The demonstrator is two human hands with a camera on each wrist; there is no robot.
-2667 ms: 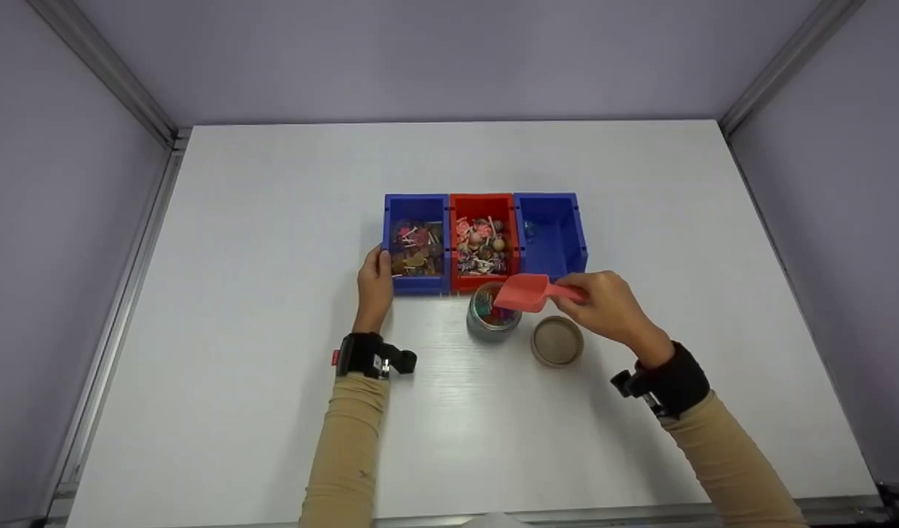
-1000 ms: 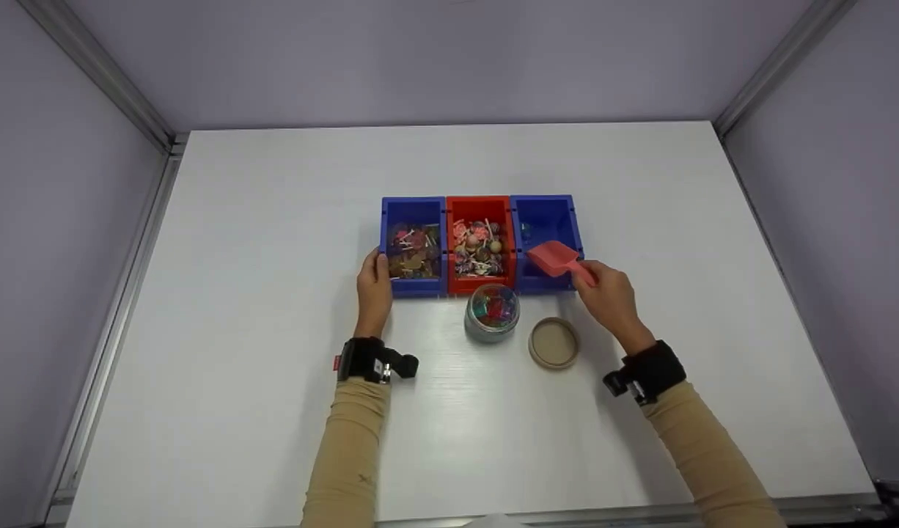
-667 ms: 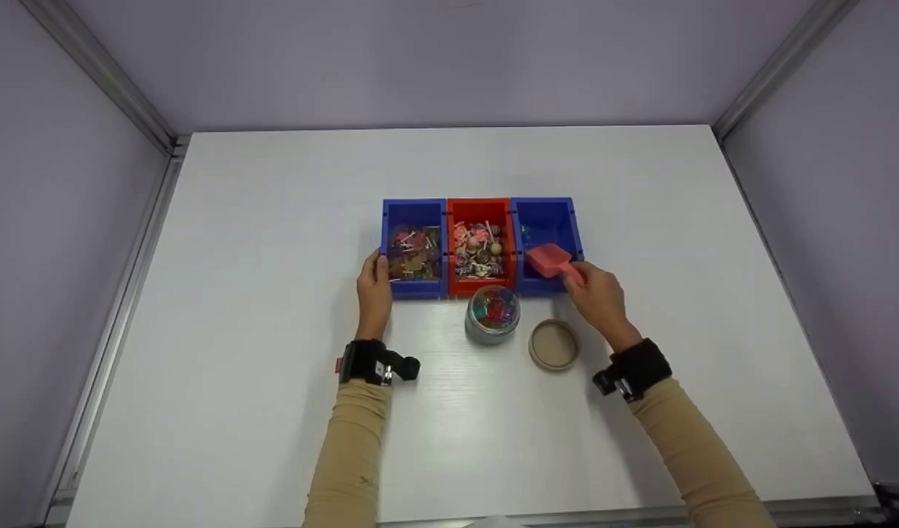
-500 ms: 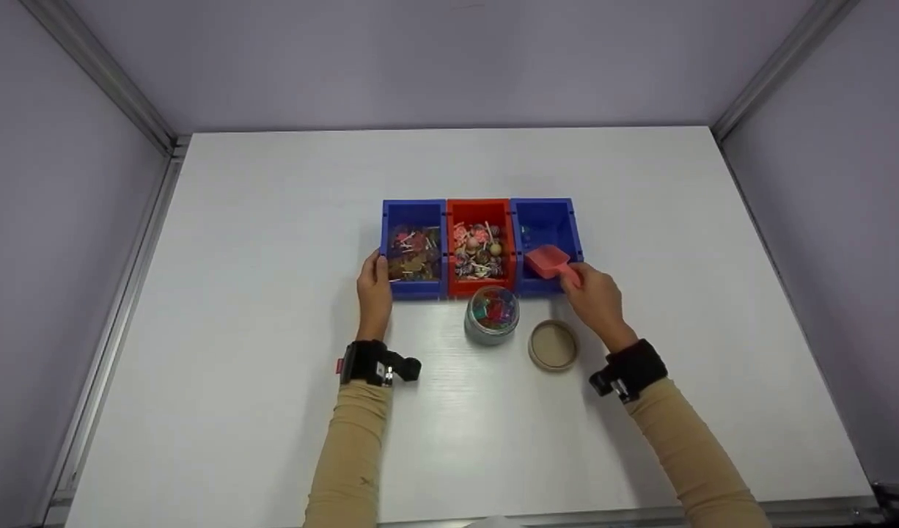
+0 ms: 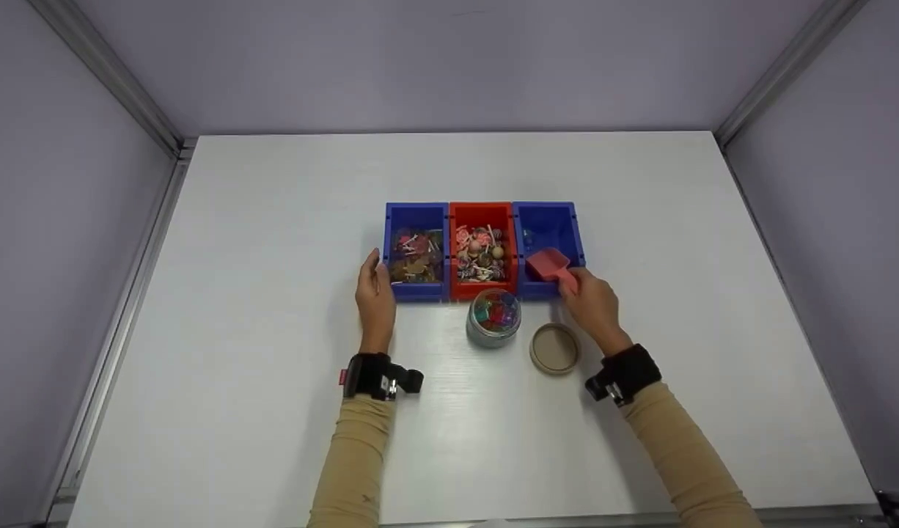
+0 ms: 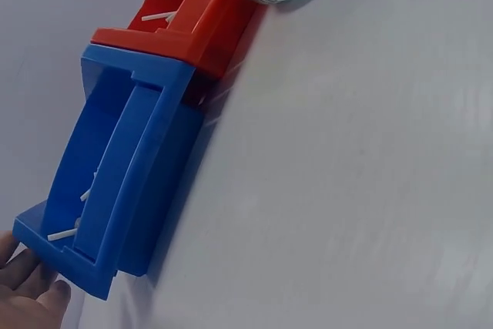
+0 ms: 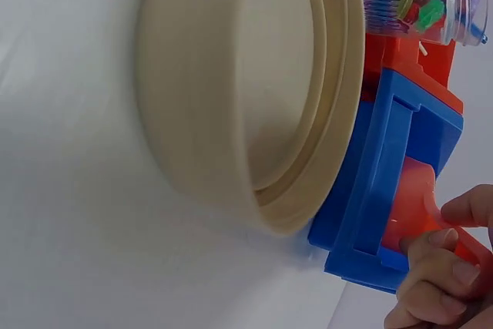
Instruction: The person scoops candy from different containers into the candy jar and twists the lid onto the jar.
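Observation:
My right hand [image 5: 593, 306] pinches the handle of a pink scoop [image 5: 548, 263], whose pan is inside the right blue bin [image 5: 578, 242]. A few small clear bluish pieces [image 5: 528, 236] lie at that bin's left side. My left hand [image 5: 376, 304] is at the outer side of the left blue bin [image 5: 420, 292], fingers extended, fingertips right at its rim in the left wrist view. That bin holds lollipops [image 5: 418, 257] and brownish pieces. A glass jar [image 5: 493, 339] of colourful translucent pieces stands open in front of the red bin [image 5: 482, 291].
A tan round lid [image 5: 555, 349] lies right of the jar, inner side up, below my right hand. More small lollipops [image 5: 480, 253] fill the red bin. The three bins stand side by side on the white table [image 5: 273, 293], enclosed by grey walls [image 5: 449, 66].
My right hand has brought the scoop from over the jar right and back into the right blue bin, then lowered slightly. My left hand's fingers have loosened from the left bin's side.

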